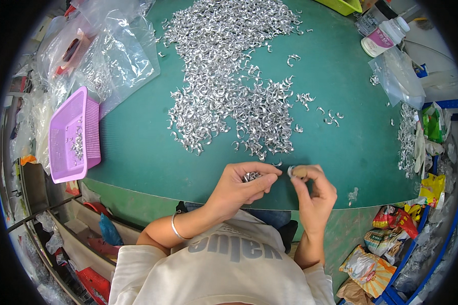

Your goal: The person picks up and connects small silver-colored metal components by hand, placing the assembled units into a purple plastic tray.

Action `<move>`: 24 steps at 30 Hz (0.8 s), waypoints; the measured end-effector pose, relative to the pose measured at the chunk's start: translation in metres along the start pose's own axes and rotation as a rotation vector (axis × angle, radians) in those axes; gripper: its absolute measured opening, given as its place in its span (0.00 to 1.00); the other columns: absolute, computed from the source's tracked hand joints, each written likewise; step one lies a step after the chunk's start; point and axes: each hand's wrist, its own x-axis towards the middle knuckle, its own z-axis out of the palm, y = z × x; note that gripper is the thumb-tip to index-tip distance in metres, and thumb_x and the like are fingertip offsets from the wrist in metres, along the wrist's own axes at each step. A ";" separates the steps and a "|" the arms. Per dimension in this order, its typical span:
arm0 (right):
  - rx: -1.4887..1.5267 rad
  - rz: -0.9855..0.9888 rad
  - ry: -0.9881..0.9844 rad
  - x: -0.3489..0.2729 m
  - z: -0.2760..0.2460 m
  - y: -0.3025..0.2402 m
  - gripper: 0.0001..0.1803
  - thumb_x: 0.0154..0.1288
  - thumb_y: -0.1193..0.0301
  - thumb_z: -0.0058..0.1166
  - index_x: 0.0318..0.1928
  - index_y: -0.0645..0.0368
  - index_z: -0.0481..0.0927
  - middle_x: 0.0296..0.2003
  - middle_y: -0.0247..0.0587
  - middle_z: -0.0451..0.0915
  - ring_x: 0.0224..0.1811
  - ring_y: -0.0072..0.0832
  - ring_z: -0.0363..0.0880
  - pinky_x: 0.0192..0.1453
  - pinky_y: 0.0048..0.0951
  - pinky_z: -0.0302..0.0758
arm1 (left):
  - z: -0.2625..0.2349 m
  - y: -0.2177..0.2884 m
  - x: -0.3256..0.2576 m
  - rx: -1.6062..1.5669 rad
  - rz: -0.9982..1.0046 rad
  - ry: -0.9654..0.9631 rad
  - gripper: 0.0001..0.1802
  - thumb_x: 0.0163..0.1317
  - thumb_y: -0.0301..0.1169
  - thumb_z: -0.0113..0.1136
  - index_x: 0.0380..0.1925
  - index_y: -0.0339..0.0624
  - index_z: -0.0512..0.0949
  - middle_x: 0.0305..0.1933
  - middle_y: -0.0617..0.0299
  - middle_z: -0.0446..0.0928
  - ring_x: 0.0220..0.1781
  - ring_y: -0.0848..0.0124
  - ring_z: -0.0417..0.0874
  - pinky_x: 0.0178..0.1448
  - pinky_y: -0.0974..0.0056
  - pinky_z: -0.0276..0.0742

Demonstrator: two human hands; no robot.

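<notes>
My left hand (234, 189) is curled closed around several small curved silver metal pieces (250, 177), which show between the thumb and the fingers. Just to its right, my right hand (314, 198) pinches one curved metal piece (290, 171) between thumb and forefinger. Something tan covers that forefinger's tip. Both hands are over the near edge of the green table (341, 157), a small gap between them. Beyond them spreads a large heap of the same curved metal pieces (224, 56), with a few strays at its right side.
A purple plastic basket (92, 134) with some metal pieces stands at the left, near clear plastic bags (122, 56). At the far right are a white bottle (384, 38) and a dark-lidded jar (372, 19). More metal pieces (406, 140) lie along the right edge, beside snack packets (369, 269) on a blue rack.
</notes>
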 end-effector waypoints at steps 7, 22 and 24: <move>0.197 -0.032 -0.073 -0.013 0.004 -0.011 0.10 0.46 0.86 0.58 0.33 0.67 0.76 0.31 0.41 0.79 0.33 0.28 0.72 0.35 0.24 0.67 | 0.007 0.013 -0.009 0.372 0.197 0.054 0.06 0.51 0.23 0.60 0.31 0.34 0.80 0.25 0.66 0.75 0.24 0.82 0.70 0.27 0.77 0.63; 0.829 0.362 -0.218 -0.020 0.009 -0.015 0.06 0.57 0.81 0.52 0.36 0.69 0.73 0.34 0.40 0.75 0.34 0.21 0.71 0.39 0.22 0.68 | 0.006 0.009 -0.016 0.388 0.368 -0.019 0.05 0.52 0.26 0.62 0.27 0.35 0.80 0.26 0.62 0.78 0.27 0.80 0.74 0.31 0.75 0.69; 0.879 0.370 -0.228 -0.022 0.010 -0.012 0.07 0.58 0.80 0.52 0.37 0.69 0.73 0.34 0.40 0.75 0.34 0.21 0.72 0.40 0.21 0.69 | 0.008 0.016 -0.018 0.205 0.131 -0.029 0.06 0.54 0.27 0.61 0.28 0.34 0.79 0.25 0.63 0.77 0.24 0.82 0.70 0.26 0.76 0.65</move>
